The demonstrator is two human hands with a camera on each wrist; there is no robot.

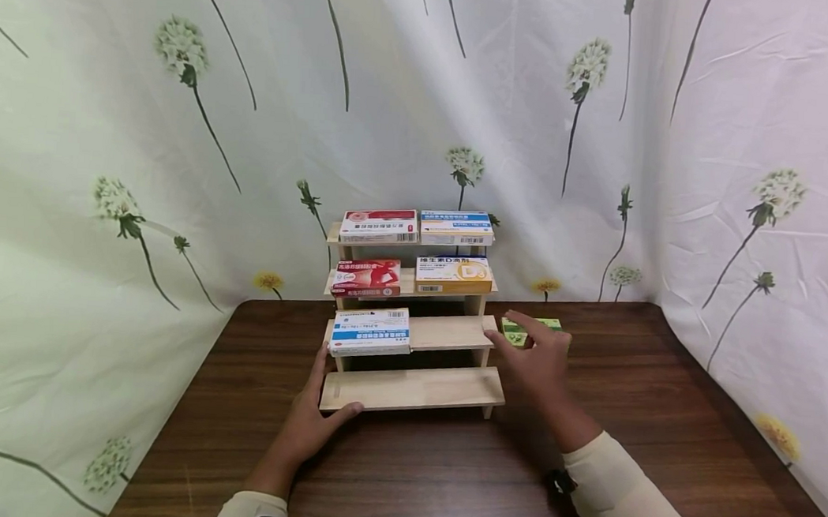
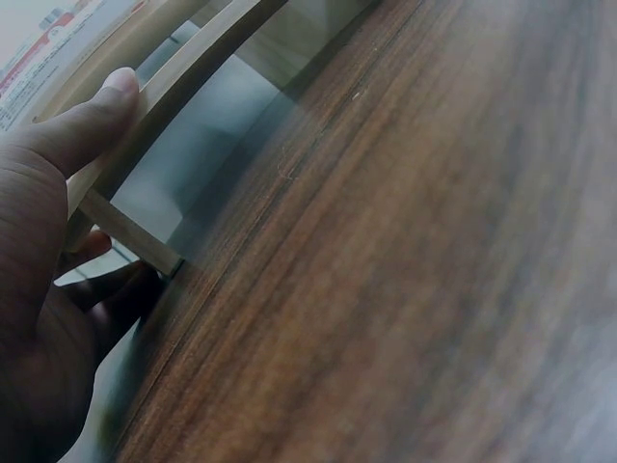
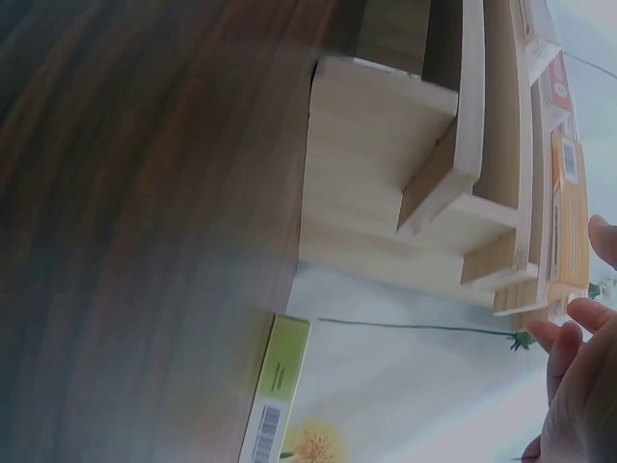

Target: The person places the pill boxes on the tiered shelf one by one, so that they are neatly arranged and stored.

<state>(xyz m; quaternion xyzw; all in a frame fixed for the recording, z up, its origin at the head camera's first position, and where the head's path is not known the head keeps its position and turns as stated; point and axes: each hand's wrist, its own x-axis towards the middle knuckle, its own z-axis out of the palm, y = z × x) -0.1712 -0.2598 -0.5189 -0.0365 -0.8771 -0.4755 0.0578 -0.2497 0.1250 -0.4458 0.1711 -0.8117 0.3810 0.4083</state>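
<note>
A stepped wooden rack (image 1: pixel 413 389) stands on the table, and my left hand (image 1: pixel 307 422) grips the left end of its lowest step. In the left wrist view the thumb (image 2: pixel 101 111) lies on the board's edge, with fingers round behind its end. My right hand (image 1: pixel 542 369) is at the right end of the second step, holding nothing, thumb and fingers spread apart. A green medicine box (image 1: pixel 514 334) lies on the table beyond it, partly hidden by its fingers. On the second step's left half lies a white and blue medicine box (image 1: pixel 370 331).
The third step carries a red box (image 1: pixel 366 277) and an orange and white vitamin D box (image 1: pixel 453 275). On the top step are a red and white box (image 1: pixel 379 225) and a blue and white box (image 1: pixel 456 227). A flowered curtain (image 1: pixel 393 131) hangs behind the brown table (image 1: pixel 429 481).
</note>
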